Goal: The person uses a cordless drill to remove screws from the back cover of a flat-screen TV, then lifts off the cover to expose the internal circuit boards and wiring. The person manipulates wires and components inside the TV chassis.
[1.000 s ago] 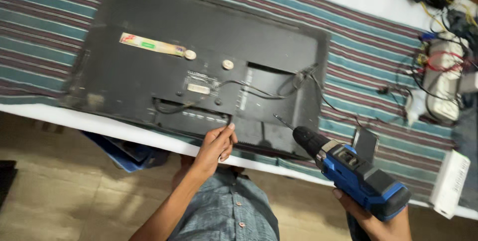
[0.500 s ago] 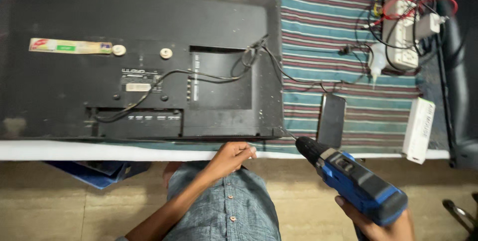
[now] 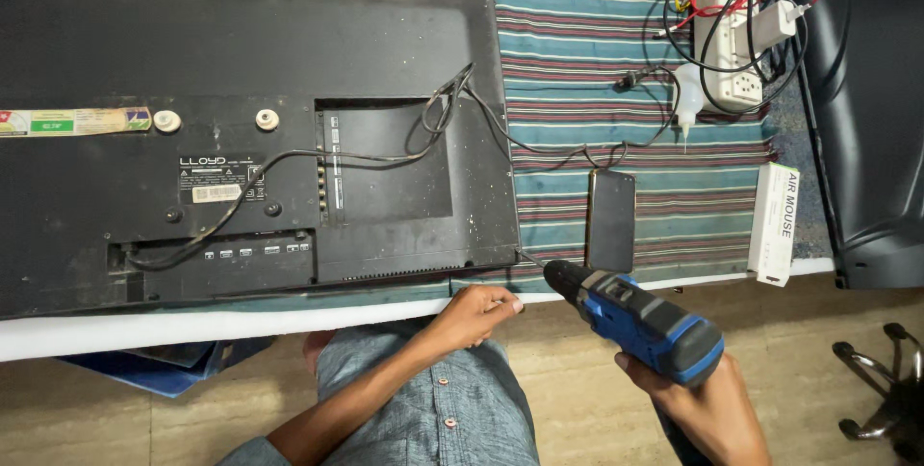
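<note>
Head view: right hand (image 3: 707, 408) has its fingers clamped around the grip of a blue-and-black cordless drill (image 3: 630, 320), its bit at the lower right corner of a black flat television back panel (image 3: 289, 139) lying on the striped bench (image 3: 616, 52). Left hand (image 3: 472, 317), fingers curled together, touches the bench edge just beside the bit.

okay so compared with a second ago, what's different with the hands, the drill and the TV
The left hand came off the television's lower back panel and now sits at the table edge by its bottom right corner. The blue drill, in the right hand, moved its bit up toward that corner. The television, its cable, the phone and the power strip lie as before.
</note>
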